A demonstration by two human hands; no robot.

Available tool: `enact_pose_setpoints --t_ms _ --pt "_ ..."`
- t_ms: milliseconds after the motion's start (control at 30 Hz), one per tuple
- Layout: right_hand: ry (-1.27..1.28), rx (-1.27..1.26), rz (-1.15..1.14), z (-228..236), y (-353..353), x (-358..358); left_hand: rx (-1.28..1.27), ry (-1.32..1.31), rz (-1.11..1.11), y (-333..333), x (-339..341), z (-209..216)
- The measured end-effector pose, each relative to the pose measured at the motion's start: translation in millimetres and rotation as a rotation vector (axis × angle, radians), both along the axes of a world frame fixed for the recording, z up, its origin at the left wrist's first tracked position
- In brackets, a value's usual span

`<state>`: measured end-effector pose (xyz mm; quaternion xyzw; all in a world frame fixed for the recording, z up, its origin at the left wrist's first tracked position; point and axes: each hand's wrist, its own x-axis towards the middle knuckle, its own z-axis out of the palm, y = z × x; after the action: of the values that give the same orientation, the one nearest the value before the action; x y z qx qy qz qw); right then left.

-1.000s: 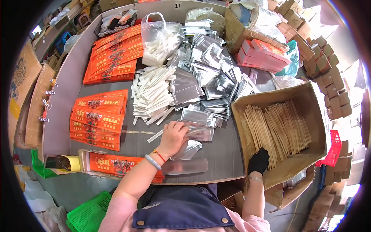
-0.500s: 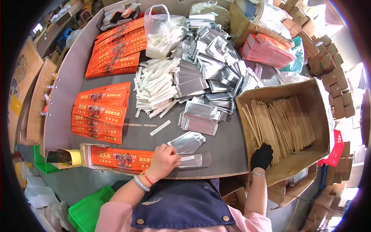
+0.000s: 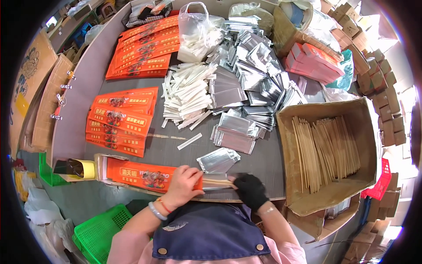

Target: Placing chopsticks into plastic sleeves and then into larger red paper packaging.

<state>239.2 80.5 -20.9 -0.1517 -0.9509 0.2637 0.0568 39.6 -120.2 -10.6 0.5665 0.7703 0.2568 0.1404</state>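
My bare left hand (image 3: pixel 183 187) is closed at the right end of a long orange-red printed paper sleeve (image 3: pixel 136 176), its fingers on the sleeve's edge. The sleeve lies at the table's front edge in a shallow cardboard holder (image 3: pixel 102 167). My right hand (image 3: pixel 250 191), in a black fingerless glove, pinches the right end of some wooden chopsticks (image 3: pixel 217 181). Their other end reaches the mouth of the sleeve beside my left fingers; how far they go in is hidden. Just beyond them lies a small fan of silver packets (image 3: pixel 218 160).
A cardboard box (image 3: pixel 325 193) of wooden chopsticks stands at the right. Farther back are a heap of silver packets (image 3: pixel 259 75) and a pile of slim white strips (image 3: pixel 187 92). Orange-red sleeves (image 3: pixel 118 119) lie stacked at the left. A green basket (image 3: pixel 103 229) sits below the table.
My right hand has left the chopstick box and come left to the sleeve, bringing chopsticks. My left hand is still at the sleeve's right end. The whole view has shifted slightly.
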Motion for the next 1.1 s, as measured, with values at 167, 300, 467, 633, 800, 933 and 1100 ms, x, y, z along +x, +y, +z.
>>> enact_pose_setpoints --t_ms 167,300,467,633,800,933,1100 --pt "0.026 0.006 -0.205 1 18 4 -0.031 0.072 -0.01 15 5 0" --pt "0.19 -0.551 -0.201 -31 -39 -29 0.001 0.047 -0.036 29 13 -5" --pt "-0.019 0.086 -0.051 27 -28 -36 -0.047 0.11 -0.154 33 -2 23" --pt "0.046 0.174 -0.077 37 6 -3 -0.123 0.171 -0.352 38 -52 70" --pt "0.055 0.197 -0.289 56 23 11 0.015 0.322 0.258 13 -96 59" --pt "-0.083 0.227 -0.17 54 3 2 -0.135 0.085 0.465 -6 -8 -11" --pt "-0.151 0.217 -0.09 54 -1 0 0.035 -0.081 0.447 -15 -11 -31"
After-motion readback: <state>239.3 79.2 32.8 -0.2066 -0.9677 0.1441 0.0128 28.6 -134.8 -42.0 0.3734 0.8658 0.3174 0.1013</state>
